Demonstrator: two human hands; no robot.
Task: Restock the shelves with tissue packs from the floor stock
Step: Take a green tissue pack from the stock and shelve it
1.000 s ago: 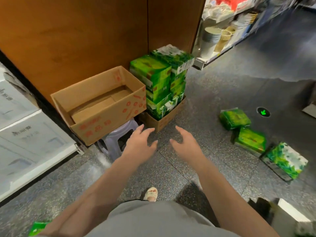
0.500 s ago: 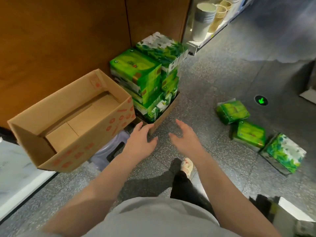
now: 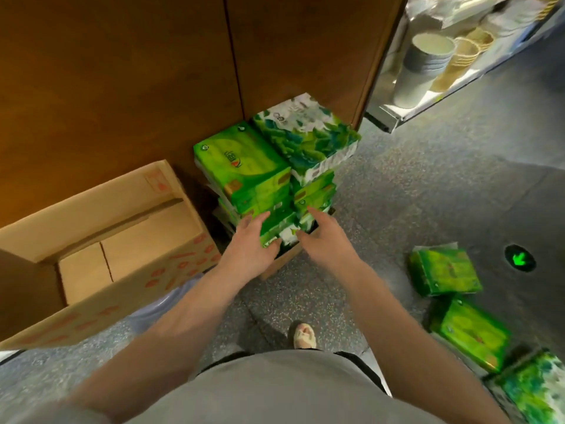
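Both hands reach toward the stack of tissue packs (image 3: 275,185) that stands against the brown wooden panel (image 3: 122,87), where the panel meets the floor (image 3: 428,194). The stack sits in a low cardboard tray (image 3: 279,264), and its top layer is a plain green pack (image 3: 241,166) next to a green-and-white patterned pack (image 3: 305,133).

The left hand (image 3: 247,249) is at the lower front of the stack with fingers stretched forward and its grip apart; the fingertips lie against a lower pack, and nothing is clasped. The right hand (image 3: 327,240) is just beside it, fingers also straight and spread, grip apart, at the front right corner of the stack.

Left of the stack an open cardboard box (image 3: 101,240) rests tilted on a pale plastic stool (image 3: 162,304), of which only a little shows.

On the floor to the right, well apart from the stack, three loose packs lie in a row: a green one (image 3: 444,272), another green one (image 3: 472,335) nearer, and a patterned one (image 3: 532,390) at the lower right edge of the view. A small green arrow marker (image 3: 519,258) glows in the floor beside them. A shelf (image 3: 406,113) with stacked paper cups (image 3: 422,68) stands at the upper right. One sandalled foot (image 3: 304,335) shows below the arms.
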